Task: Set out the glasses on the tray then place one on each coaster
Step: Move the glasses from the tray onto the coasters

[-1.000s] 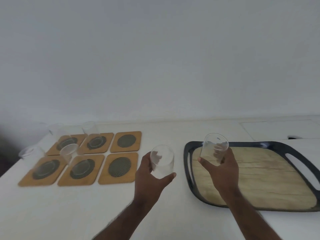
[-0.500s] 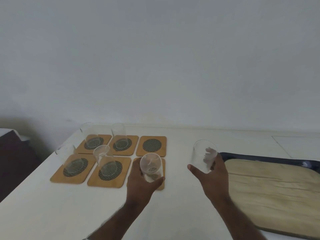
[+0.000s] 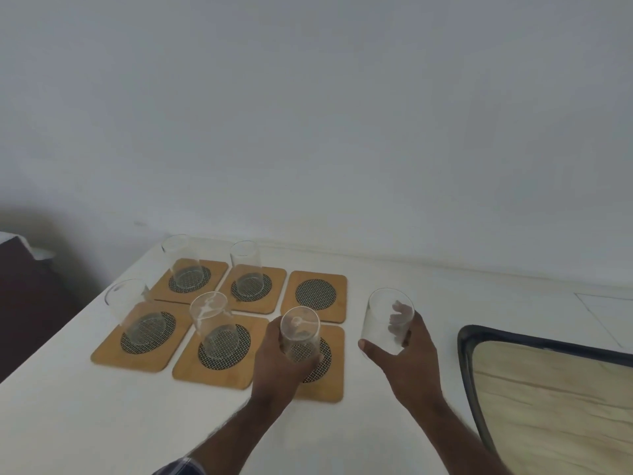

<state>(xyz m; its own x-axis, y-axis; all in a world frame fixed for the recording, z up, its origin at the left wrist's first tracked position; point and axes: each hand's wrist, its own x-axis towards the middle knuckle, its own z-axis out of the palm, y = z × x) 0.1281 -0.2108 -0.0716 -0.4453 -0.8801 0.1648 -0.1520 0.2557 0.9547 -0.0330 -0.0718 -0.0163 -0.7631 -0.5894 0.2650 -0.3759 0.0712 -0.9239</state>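
Six square wooden coasters with dark mesh centres lie in two rows on the white table. Several clear glasses stand on the left and middle coasters, such as the front middle glass point(image 3: 214, 325). My left hand point(image 3: 275, 363) grips a clear glass point(image 3: 300, 332) over the front right coaster point(image 3: 327, 385); whether it touches the coaster I cannot tell. The back right coaster point(image 3: 315, 294) is bare. My right hand point(image 3: 409, 354) holds another clear glass point(image 3: 388, 320) in the air, to the right of the coasters. The black-rimmed tray point(image 3: 467, 351) with a wood-look base lies at the right and carries no glass in view.
A white wall rises right behind the table. The table's left edge point(image 3: 68, 323) runs diagonally, with a dark floor and dark furniture point(image 3: 20, 269) beyond it. Bare tabletop lies between the coasters and the tray.
Both hands have carried their glasses left from the tray toward the coasters. The left glass has come down over the front right coaster. The view has swung left, cutting off most of the tray.
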